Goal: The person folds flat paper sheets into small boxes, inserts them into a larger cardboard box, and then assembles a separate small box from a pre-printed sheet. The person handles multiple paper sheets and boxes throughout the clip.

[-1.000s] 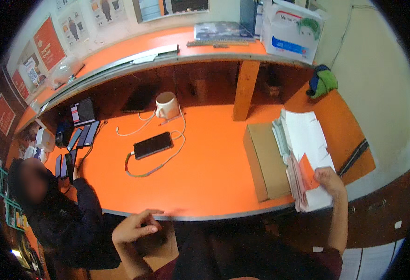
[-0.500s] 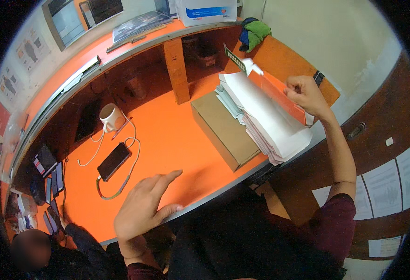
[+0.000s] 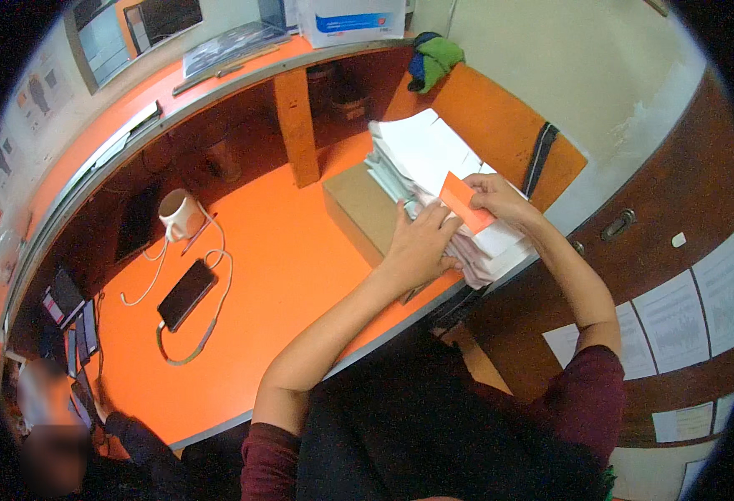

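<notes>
While another person's dark sleeve [image 3: 137, 434] is showing at the lower left of the frame, a row of small dark devices [image 3: 70, 313] is lying at the left edge of the curved orange desk top [image 3: 275, 275]. Right of them, a black smartphone [image 3: 186, 294] is lying flat with a pale green cable [image 3: 204, 321] looping around it, and a white ceramic mug [image 3: 179, 214] is standing just above, nearer the upper left. An orange wooden post [image 3: 297, 125] is rising at upper centre under the long orange shelf [image 3: 208, 75].

Right of centre, a flat brown cardboard box [image 3: 365, 209] is lying on the desk, touching a thick stack of white paper sheets [image 3: 433, 167]. The left hand [image 3: 421, 246] is resting open, palm down, on the near end of the stack where it meets the box, fingers spread and gripping nothing. The right hand [image 3: 494, 196] is sitting just beside it, to the right, pinching a small orange paper slip [image 3: 465, 200] between thumb and fingers; the slip is lying tilted over the top of the stack, in the centre right of the frame, between the two hands. The hands are close together but not touching.

Further right, a black strap [image 3: 540, 157] is lying on the desk's orange end, and a green and blue cloth bundle [image 3: 435, 60] is sitting at the top.
</notes>
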Demonstrator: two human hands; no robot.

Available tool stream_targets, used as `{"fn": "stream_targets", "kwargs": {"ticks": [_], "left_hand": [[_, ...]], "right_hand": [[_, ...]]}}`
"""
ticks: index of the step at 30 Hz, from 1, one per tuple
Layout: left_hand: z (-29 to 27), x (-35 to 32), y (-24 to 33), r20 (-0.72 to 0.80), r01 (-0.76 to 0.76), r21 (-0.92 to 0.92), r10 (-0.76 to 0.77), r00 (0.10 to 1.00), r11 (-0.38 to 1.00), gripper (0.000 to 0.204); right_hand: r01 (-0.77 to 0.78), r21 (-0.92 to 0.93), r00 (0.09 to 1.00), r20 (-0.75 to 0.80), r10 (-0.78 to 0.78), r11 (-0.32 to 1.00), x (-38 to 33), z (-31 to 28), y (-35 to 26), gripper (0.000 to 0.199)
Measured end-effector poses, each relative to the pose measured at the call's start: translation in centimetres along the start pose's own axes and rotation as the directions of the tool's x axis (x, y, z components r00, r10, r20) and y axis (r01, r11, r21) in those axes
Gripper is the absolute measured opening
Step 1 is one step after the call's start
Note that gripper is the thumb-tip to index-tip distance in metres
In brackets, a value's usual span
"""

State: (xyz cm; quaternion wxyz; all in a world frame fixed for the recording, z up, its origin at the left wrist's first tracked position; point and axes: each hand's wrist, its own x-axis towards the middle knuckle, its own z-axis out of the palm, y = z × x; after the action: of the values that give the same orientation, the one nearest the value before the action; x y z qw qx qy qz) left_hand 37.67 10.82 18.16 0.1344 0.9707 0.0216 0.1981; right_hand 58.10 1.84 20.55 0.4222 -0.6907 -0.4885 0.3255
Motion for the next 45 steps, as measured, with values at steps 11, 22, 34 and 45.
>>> {"fn": "stream_targets", "kwargs": {"ticks": [11,22,34,45], "left_hand": [[-5.4,-2.5,0.4,-0.738,-0.039,0.072,0.080,0.670,0.997,0.068],[-17.6,-17.0,-4.6,-0.633,0.124,-0.726,-0.728,0.264,0.676,0.022],[-17.2,-22.5,-11.0,-0.536,-0.522,-0.800,-0.744,0.399,0.297,0.045],[-18.0,-21.4,-14.6,-0.849,0.289,-0.480,-0.521,0.086,0.829,0.008]], "right_hand": [[0.485,-0.407,0.864,0.359,-0.353,0.774,-1.7,1.2,-17.0,0.028],[0.843,-0.529,0.354,0.417,-0.838,0.093,7.6,18.0,-38.5,0.023],[0.928,-0.116,0.357,0.005,-0.934,0.354,9.6,33.4,-22.0,0.039],[0.903,0.075,0.388,-0.562,-0.730,0.422,13.6,36.4,-18.9,0.010]]}}
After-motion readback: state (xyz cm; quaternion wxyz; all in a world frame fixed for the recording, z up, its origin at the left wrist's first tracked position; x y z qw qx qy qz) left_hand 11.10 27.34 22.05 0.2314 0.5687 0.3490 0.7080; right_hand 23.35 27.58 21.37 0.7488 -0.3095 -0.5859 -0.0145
